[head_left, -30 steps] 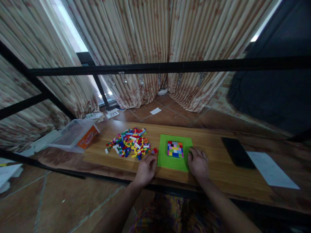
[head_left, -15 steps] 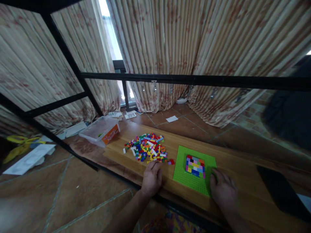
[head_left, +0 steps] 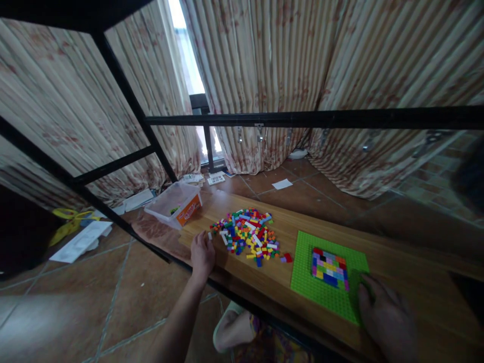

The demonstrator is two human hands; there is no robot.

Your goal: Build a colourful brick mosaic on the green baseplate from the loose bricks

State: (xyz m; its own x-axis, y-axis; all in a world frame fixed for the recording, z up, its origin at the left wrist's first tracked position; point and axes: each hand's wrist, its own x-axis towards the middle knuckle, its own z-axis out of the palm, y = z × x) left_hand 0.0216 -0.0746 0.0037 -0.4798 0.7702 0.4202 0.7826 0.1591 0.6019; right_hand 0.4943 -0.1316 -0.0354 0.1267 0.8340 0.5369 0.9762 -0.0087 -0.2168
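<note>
A pile of small coloured bricks (head_left: 247,237) lies on the wooden tabletop (head_left: 397,287). My left hand (head_left: 202,254) rests at the pile's left end near a white brick (head_left: 209,235), fingers curled; what they hold, if anything, is hidden. A green baseplate (head_left: 323,292) to the right carries a square patch of mixed-colour bricks (head_left: 328,267). My right hand (head_left: 389,317) lies on the baseplate's near right corner with its fingers pressed on it.
A clear plastic box with an orange label (head_left: 176,204) stands at the table's left end. A black metal frame (head_left: 287,119) crosses above the table. Curtains (head_left: 264,65) hang behind. Papers (head_left: 81,239) and a yellow object (head_left: 70,224) lie on the tiled floor at left.
The camera has swung left. My left hand has moved from between the pile and the baseplate to the pile's left end. My right hand stays on the baseplate's corner.
</note>
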